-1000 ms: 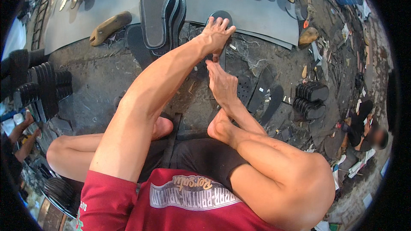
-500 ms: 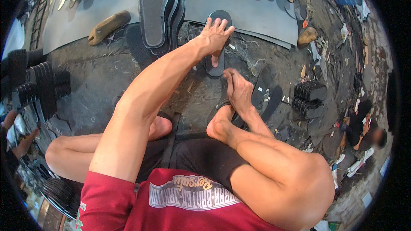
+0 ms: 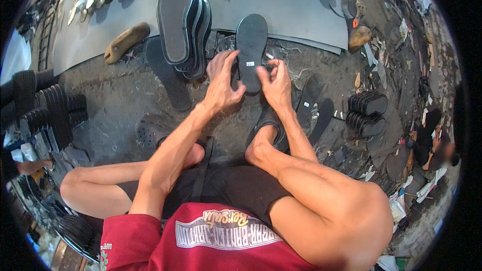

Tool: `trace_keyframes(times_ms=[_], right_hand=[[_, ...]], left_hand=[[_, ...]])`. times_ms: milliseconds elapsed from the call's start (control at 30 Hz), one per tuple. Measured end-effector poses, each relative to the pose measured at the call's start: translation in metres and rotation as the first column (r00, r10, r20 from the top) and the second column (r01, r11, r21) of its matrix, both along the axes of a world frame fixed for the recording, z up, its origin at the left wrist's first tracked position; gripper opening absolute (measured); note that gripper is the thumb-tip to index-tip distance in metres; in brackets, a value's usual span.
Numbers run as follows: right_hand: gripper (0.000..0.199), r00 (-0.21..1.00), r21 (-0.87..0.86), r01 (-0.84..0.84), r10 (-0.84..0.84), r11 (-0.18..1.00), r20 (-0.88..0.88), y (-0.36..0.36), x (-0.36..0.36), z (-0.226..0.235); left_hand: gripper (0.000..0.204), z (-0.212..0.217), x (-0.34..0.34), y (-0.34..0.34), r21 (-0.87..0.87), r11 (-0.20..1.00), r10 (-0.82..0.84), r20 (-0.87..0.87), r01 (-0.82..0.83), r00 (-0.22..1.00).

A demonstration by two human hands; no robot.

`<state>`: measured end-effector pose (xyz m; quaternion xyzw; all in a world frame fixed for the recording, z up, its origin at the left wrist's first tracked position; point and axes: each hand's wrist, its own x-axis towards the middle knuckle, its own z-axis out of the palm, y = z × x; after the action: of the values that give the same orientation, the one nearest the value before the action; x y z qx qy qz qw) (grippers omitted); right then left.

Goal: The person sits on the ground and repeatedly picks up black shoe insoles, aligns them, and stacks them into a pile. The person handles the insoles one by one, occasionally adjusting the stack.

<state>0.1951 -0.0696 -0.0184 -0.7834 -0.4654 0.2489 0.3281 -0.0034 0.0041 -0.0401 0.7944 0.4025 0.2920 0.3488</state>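
1. The left hand is loosely spread, its thumb well away from the fingers, beside the left edge of a black shoe sole; from here I can't tell whether it touches.
2. The right hand is half curled with a gap between thumb and fingers, the thumb tip right at the sole's right edge; contact there is unclear too.
3. The sole lies flat between the two hands, on the dark floor, its far end over the edge of a grey sheet. A small white sticker sits on it.
4. Just left of the sole I see a stack of larger black soles with pale edging, and a textured black sole beneath and nearer the person.
5. Further left of it rests a wooden shoe last.
6. To the sole's right, past the right hand, lie a couple of dark soles, then a bundle of ribbed black soles.
7. Nearer the person than the sole, a black clog covers the right foot; a perforated clog sits by the left.
8. Far right of the sole, another person in dark clothing is visible.
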Motion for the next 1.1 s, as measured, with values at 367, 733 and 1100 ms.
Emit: trace_keyframes(times_ms=[367, 733, 1100], right_hand=[[0.064, 0.932, 0.065, 0.128, -0.142, 0.990, 0.334, -0.001, 0.030, 0.026], [0.053, 0.869, 0.042, 0.233, -0.228, 0.972, 0.439, -0.064, 0.070, 0.006], [0.032, 0.929, 0.100, 0.213, -0.233, 0.972, 0.286, -0.067, 0.017, -0.012]], left_hand=[[0.088, -0.017, -0.009, -0.055, 0.008, 0.955, 0.295, 0.086, -0.297, 0.952], [0.134, -0.006, 0.086, -0.057, -0.133, 0.874, 0.441, -0.189, -0.468, 0.877], [0.114, 0.099, 0.012, 0.014, 0.161, 0.810, 0.570, 0.004, -0.564, 0.821]])
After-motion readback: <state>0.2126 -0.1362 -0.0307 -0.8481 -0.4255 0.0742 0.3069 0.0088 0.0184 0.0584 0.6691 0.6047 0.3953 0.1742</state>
